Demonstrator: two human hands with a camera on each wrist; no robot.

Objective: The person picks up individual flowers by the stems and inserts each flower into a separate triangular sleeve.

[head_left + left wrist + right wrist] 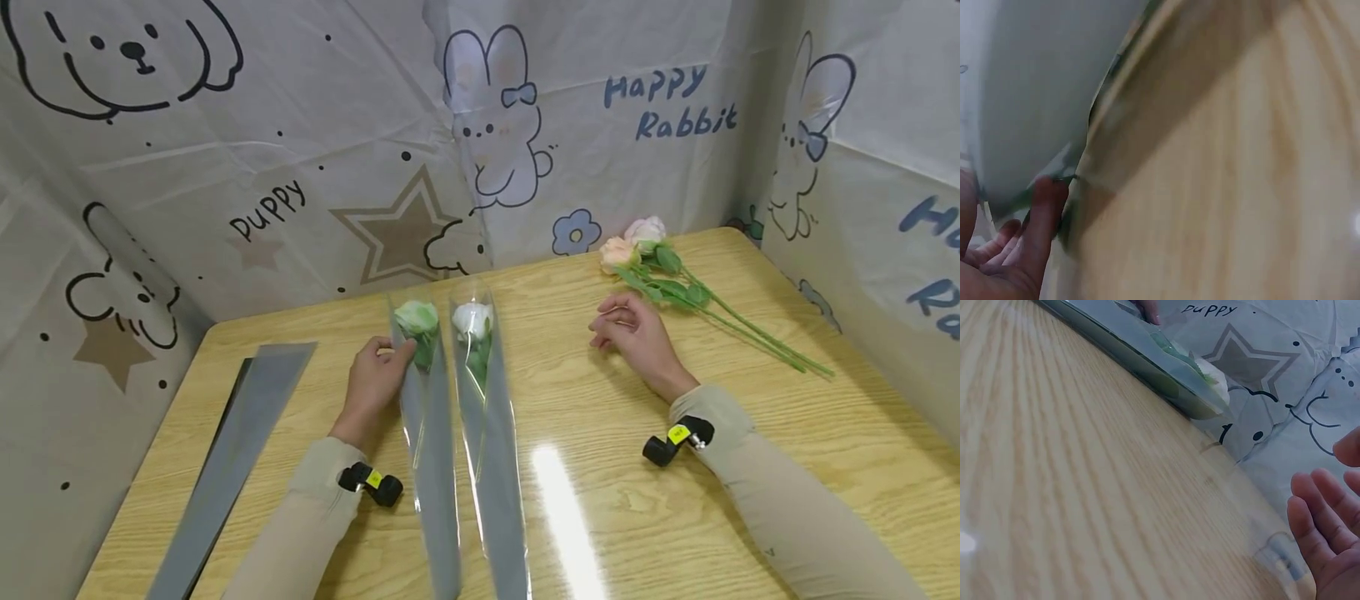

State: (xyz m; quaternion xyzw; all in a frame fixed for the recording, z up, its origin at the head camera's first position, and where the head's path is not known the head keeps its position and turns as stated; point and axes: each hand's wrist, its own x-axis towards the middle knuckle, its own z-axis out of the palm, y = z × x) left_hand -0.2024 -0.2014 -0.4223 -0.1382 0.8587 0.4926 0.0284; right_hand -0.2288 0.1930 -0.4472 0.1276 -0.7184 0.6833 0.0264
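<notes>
Two artificial roses in long clear-fronted grey flower sleeves lie side by side in the head view: a pale green rose (pixel 417 317) at left, a white rose (pixel 472 321) at right. My left hand (pixel 377 373) pinches the left edge of the green rose's sleeve (pixel 433 492), just beside the bloom; its thumb shows at the sleeve edge in the left wrist view. My right hand (pixel 632 337) is over the table with fingers loosely bent and nothing in them. Beyond it lie two loose roses, one peach (pixel 617 253) and one pale pink (pixel 645 232), with leafy green stems.
Flat grey sleeves (pixel 240 450) lie stacked at the left of the wooden table (pixel 600 433). The white sleeve (pixel 491 467) is right next to the green rose's one. A printed cloth (pixel 337 125) hangs behind and at both sides.
</notes>
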